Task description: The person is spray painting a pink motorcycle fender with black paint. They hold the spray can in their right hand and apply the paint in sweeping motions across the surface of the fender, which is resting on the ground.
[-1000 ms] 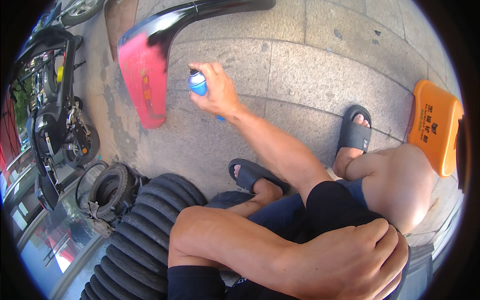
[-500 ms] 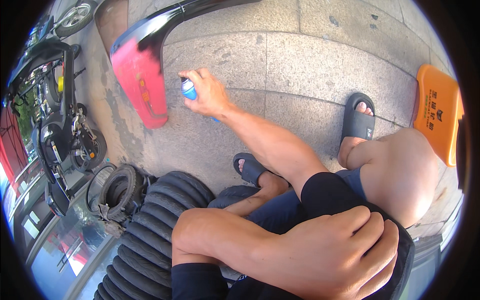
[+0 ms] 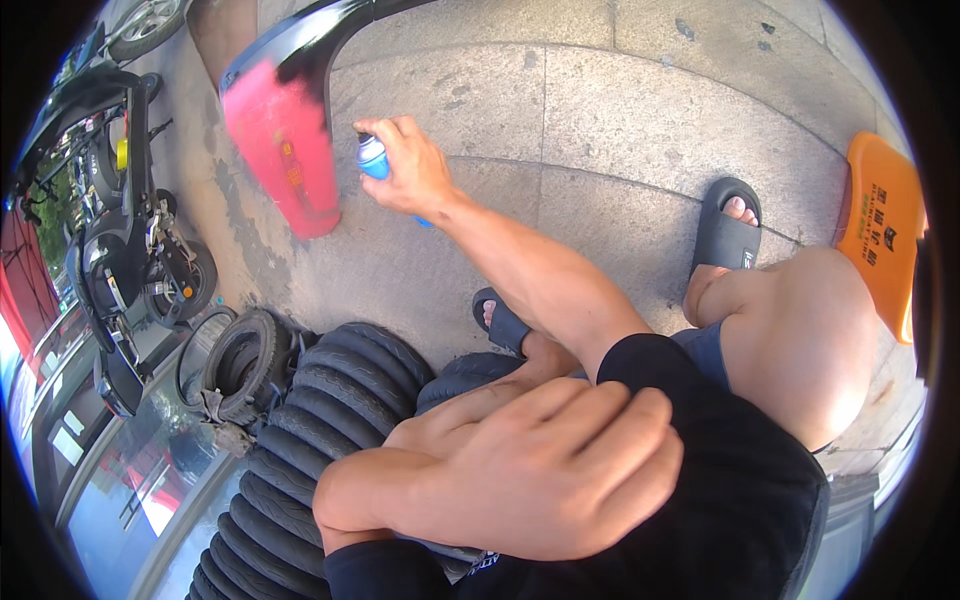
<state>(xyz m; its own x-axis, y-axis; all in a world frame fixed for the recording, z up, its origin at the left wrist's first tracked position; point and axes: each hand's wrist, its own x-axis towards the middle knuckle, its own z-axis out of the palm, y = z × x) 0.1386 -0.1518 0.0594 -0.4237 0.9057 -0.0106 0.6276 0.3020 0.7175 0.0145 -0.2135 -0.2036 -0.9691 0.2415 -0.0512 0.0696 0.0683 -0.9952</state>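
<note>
In my right hand (image 3: 415, 170) is a blue and white spray can (image 3: 373, 158), with the index finger on its dark nozzle. Just left of the can is a long curved panel (image 3: 285, 150), red on its lower part and glossy black on the upper part, the black ending in a ragged edge. The can and the panel are apart. Bent across my chest, my left hand (image 3: 560, 460) has its fingers curled in. Its palm and thumb are hidden, so whatever it might hold does not show.
Stacked black tyres (image 3: 325, 400) lie by my left arm, with loose tyres (image 3: 240, 365) behind them. A dark scooter (image 3: 130, 240) stands at far left. An orange plastic board-like piece (image 3: 880, 230) is at far right. My sandalled feet rest on stone paving (image 3: 600, 240).
My left hand has moved left across my chest. My right hand still holds the spray can beside the panel, and the view has shifted slightly.
</note>
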